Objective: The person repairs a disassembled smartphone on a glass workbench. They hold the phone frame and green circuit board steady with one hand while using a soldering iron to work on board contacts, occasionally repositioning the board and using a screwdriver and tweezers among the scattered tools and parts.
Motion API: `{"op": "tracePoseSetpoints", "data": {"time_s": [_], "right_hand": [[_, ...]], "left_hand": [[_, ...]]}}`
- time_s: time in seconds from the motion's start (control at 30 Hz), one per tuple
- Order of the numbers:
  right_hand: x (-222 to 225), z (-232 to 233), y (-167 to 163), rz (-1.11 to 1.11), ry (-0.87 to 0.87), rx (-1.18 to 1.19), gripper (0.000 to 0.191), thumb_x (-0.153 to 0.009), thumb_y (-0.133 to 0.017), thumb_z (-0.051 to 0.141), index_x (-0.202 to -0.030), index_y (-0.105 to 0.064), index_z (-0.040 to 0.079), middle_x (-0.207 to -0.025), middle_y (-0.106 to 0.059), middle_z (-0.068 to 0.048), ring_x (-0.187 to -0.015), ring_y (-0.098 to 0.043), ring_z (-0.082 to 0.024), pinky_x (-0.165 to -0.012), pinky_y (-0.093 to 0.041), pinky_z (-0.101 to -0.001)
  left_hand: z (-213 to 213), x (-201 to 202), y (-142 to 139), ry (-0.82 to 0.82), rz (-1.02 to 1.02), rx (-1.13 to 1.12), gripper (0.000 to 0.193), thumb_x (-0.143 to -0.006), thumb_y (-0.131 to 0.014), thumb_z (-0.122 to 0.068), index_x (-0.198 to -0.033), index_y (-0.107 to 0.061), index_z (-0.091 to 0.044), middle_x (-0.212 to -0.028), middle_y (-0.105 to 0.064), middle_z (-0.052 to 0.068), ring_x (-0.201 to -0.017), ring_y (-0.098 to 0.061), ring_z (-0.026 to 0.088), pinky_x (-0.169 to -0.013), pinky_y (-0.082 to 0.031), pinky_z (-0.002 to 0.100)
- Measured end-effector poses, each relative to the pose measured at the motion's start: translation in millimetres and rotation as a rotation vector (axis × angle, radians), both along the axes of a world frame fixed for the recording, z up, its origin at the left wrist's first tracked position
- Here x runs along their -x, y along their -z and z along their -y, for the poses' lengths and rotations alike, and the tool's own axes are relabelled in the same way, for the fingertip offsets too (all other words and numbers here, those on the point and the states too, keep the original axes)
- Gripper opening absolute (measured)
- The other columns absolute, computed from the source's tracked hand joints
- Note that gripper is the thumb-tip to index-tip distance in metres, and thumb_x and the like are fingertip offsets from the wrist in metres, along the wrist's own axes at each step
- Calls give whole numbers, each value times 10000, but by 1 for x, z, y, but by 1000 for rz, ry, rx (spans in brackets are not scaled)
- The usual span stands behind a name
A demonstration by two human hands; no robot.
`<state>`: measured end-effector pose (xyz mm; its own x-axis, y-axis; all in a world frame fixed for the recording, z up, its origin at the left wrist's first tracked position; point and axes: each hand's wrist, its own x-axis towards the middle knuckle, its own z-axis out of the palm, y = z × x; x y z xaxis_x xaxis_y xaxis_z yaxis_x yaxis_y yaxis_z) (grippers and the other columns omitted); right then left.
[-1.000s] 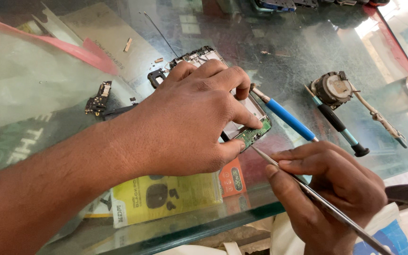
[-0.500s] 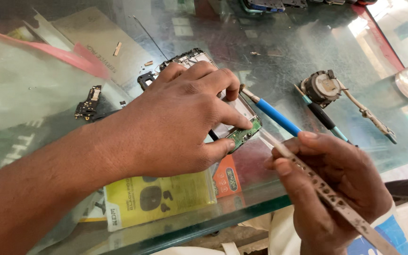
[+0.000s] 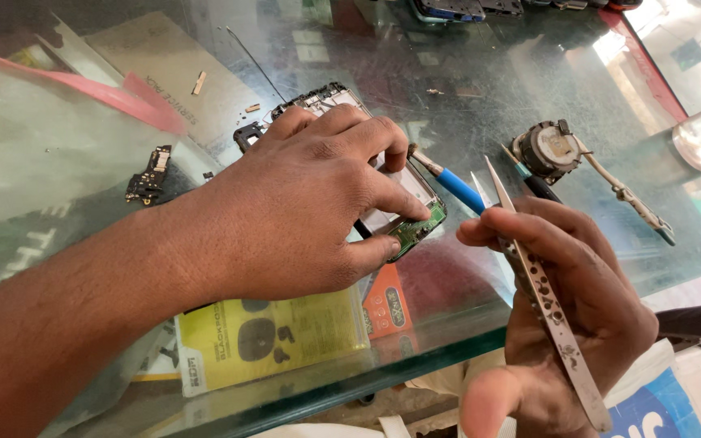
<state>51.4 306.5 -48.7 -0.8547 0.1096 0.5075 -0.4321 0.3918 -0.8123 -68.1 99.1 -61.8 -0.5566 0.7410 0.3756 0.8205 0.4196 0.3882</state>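
I see the opened phone (image 3: 403, 212) lying flat on the glass tabletop (image 3: 464, 89), mostly covered by my left hand (image 3: 302, 211). That hand presses down on it, fingers (image 3: 383, 195) spread and pinching the near end by its edges, where a green circuit board (image 3: 417, 231) shows. My right hand (image 3: 586, 308) is clear of the phone, just beside it, and is closed around metal tweezers (image 3: 541, 292), tips up and away from the board.

Handling, as I judge it: the phone is light, thin and stiff, and likely to skate on glass, so downward pressure is what keeps it in place. The exposed board is fragile; I would hold the frame by its long edges and keep skin off the components. The tweezers are slim, springy and sharp-tipped; I would grip them mid-shank.

A blue-handled screwdriver (image 3: 456, 188) lies touching the phone's right edge. A dark-handled tool (image 3: 541, 185) and a round part with a trailing strip (image 3: 549, 150) lie further right. A small loose board (image 3: 149, 174) lies well left.

Hidden: most of the phone's interior, under my left hand. I cannot tell whether the tweezer tips hold anything. Packaging (image 3: 269, 341) shows through the glass, below it.
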Motion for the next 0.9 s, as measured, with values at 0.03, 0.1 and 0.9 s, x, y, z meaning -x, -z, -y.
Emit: {"op": "tracePoseSetpoints", "data": {"time_s": [0.03,0.1,0.9], "right_hand": [[1,1,-2,10,3,-10,1096,-604,-840,765,-1259,-642,-92,-1254,-642,-195,-1133,-747,-290,-1060,-648,-402],[3,5,-5,-4,-18,-11,1050,-648,-841,742,-1264,-640,-84,-1248,-647,-179,-1133,-744,-273,-1055,-643,-391],[16,0,-7,235,181,-93,355,-707,-817,-66,-1057,-764,-35,-990,-759,-146,-849,-742,-166,-743,-595,-230]], "left_hand": [[0,0,0,1,-5,-7,311,-870,-695,-381,-1153,-805,-312,-1237,-596,73,-1290,-512,254,-1153,-235,587],[1,0,0,4,-19,-18,310,-872,-695,-383,-1152,-805,-312,-1245,-597,71,-1292,-511,256,-1151,-246,578],[5,4,0,-8,-10,-15,322,-881,-689,-403,-1166,-805,-309,-1265,-579,85,-1322,-479,268,-1157,-208,597]]}}
